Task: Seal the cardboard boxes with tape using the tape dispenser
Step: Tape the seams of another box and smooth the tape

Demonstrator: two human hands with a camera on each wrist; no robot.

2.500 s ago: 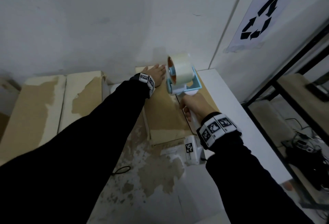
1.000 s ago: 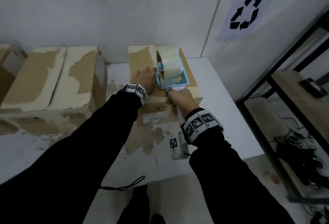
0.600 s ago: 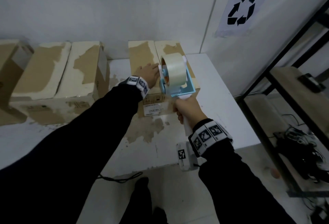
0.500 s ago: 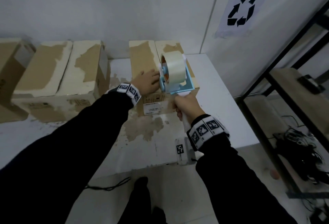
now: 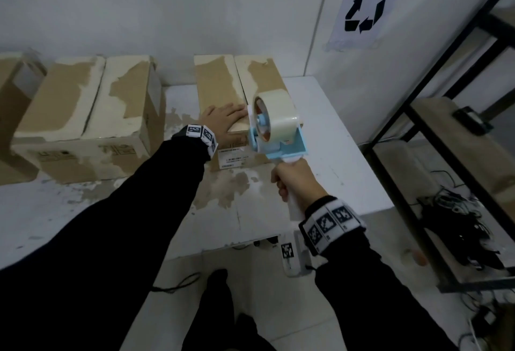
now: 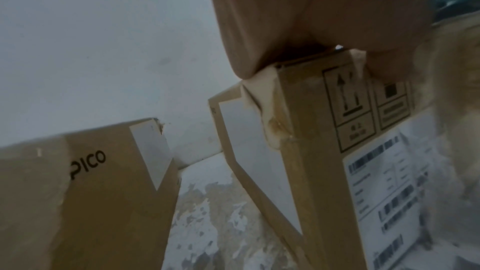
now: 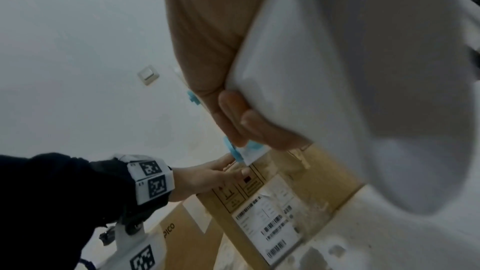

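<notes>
A narrow cardboard box (image 5: 220, 86) stands on the white table (image 5: 328, 139) against the wall, flaps closed, with a shipping label (image 7: 270, 221) on its near face. My left hand (image 5: 223, 120) lies flat, fingers straight, on the box top by its near edge. My right hand (image 5: 295, 183) grips the white handle (image 7: 337, 69) of a light-blue tape dispenser (image 5: 278, 139) carrying a roll of clear tape (image 5: 276, 112). The dispenser is over the near right corner of the box; whether its front touches the box is hidden behind the roll.
A larger worn cardboard box (image 5: 83, 116) marked PICO (image 6: 88, 163) stands left of the narrow one, with another box (image 5: 11, 91) at the far left edge. A black metal shelf frame (image 5: 434, 116) with cables stands right of the table. The wall is close behind.
The dispenser has been drawn back along the box top from its far end toward the near edge and past it. My left hand slid from the far end to the near edge.
</notes>
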